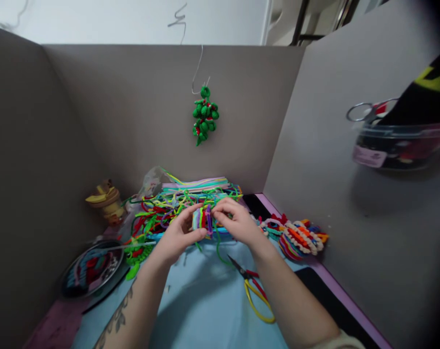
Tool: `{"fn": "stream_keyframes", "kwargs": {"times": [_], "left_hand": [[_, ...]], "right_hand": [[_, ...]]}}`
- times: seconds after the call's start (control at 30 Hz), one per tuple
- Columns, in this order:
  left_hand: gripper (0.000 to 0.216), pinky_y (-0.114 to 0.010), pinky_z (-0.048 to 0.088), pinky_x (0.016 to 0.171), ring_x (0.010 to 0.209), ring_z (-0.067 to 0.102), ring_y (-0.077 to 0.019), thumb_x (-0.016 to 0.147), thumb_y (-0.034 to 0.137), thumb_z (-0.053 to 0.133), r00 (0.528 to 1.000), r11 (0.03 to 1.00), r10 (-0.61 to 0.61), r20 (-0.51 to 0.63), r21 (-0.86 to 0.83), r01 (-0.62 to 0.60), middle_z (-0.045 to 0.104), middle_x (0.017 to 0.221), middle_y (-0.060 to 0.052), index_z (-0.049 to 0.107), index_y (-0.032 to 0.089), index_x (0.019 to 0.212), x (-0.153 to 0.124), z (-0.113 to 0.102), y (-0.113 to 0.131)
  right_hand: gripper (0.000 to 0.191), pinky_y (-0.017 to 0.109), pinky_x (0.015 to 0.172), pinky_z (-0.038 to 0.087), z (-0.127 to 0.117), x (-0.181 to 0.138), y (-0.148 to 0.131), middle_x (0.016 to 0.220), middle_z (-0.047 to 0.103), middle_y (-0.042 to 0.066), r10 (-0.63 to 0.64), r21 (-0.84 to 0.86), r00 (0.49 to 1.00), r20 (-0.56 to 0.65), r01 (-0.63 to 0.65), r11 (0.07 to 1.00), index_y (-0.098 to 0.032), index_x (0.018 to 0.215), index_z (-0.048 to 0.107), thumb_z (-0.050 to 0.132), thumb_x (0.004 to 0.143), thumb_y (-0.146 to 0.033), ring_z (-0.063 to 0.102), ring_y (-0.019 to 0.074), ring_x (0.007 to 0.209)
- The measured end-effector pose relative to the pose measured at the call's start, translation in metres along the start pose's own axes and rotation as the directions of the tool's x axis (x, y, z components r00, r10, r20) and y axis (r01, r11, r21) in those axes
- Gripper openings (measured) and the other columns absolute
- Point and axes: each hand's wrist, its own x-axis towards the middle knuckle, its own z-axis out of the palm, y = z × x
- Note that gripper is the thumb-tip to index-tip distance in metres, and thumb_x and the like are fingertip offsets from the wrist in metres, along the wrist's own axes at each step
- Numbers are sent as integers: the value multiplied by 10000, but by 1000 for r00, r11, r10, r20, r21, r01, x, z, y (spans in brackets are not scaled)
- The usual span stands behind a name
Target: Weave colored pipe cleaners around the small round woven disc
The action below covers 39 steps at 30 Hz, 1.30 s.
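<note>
While both forearms reach fwd over the mat (205, 310), the L hand (178, 235) and R hand (236, 224) meet just in front of the pile (176, 196) of coloured pipe cleaners. L hand: palm turned inward, fingers curled, thumb on top, pinching the left end of a small bundle (203, 219) of short stems (pink, purple, red, green). R hand: knuckles up, fingers bent down over the bundle's right end, closed on it too; a green stem trails down below it. Bundle sits between the two hands, at the pile's front edge; touching it or just above, can't tell. L forearm has a tattoo.

Scissors (255, 291) w/ yellow handles lie in front & right of the pile, blades a bit open, just beside the R forearm. Right of the pile: heap of coils (298, 237), orange/white/red. Left & in front of the pile: round tin (92, 266) w/ coloured bits inside. Left of the pile, by the wall (133, 111): yellow figure (105, 198). High above the pile a green ornament (204, 114) hangs on the wall from a wire hook. Far right & above the pile: clear tub (398, 145), blurred.
</note>
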Motion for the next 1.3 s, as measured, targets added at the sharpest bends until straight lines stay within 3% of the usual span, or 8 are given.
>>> {"fn": "stream_keyframes", "kwargs": {"times": [0.17,0.37,0.57,0.87,0.97,1.07,1.2,1.3], "left_hand": [[704,-321,438,939,1188,512,-260,672,279,798,996,996,63,56,-60,-60,557,1305,-80,506,247,1312,-1,-1,-6],[676,-322,431,976,1194,533,-243,697,201,781,983,992,120,137,-41,-115,551,1334,-71,506,276,1310,0,-3,-13],[685,-328,434,971,1183,542,-251,697,216,781,981,989,147,124,-12,-147,569,1313,-81,501,261,1320,1,-4,-13],[712,-355,440,954,1175,531,-285,670,281,799,991,991,116,63,54,-120,581,1279,-87,512,240,1321,0,-6,-10],[704,-344,445,941,1165,529,-277,671,294,796,993,991,111,30,74,-113,591,1250,-83,516,231,1314,0,-6,-9],[699,-332,471,890,1097,567,-258,681,320,780,996,994,86,-24,74,-84,600,1221,-94,505,205,1313,1,-4,-5],[699,-346,494,866,1047,602,-249,697,343,751,990,990,68,-122,131,-52,598,1219,-108,475,181,1318,2,0,-2],[664,-351,489,901,1133,567,-264,708,347,731,982,975,112,-154,208,-79,542,1313,-119,481,184,1302,2,2,-3]], "right_hand": [[102,260,660,428,17,0,5,722,587,-3,229,245,964,136,-256,935,-164,773,621,562,788,-246,532,136,694],[72,202,543,361,23,-2,-1,572,524,-49,280,495,921,272,-383,780,-149,686,620,649,667,-213,447,80,546],[165,184,360,117,23,-1,-3,450,430,-88,376,581,835,402,-550,600,-135,694,611,685,626,-266,232,17,356],[175,179,353,130,28,-3,7,382,354,-113,371,654,782,500,-622,430,-157,639,519,673,644,-240,214,16,326],[216,184,360,142,25,-3,8,394,383,-97,346,644,784,516,-621,447,-162,621,496,676,657,-275,243,25,338],[279,187,388,171,19,-3,7,462,415,-87,295,646,819,492,-571,507,-160,667,510,727,653,-335,280,32,382],[444,189,506,298,15,-3,5,673,484,-55,193,619,883,428,-443,649,-172,848,544,818,595,-412,396,66,559],[436,213,588,338,20,-2,6,725,492,-37,195,541,920,339,-361,760,-184,798,509,774,648,-497,437,97,651]]}}
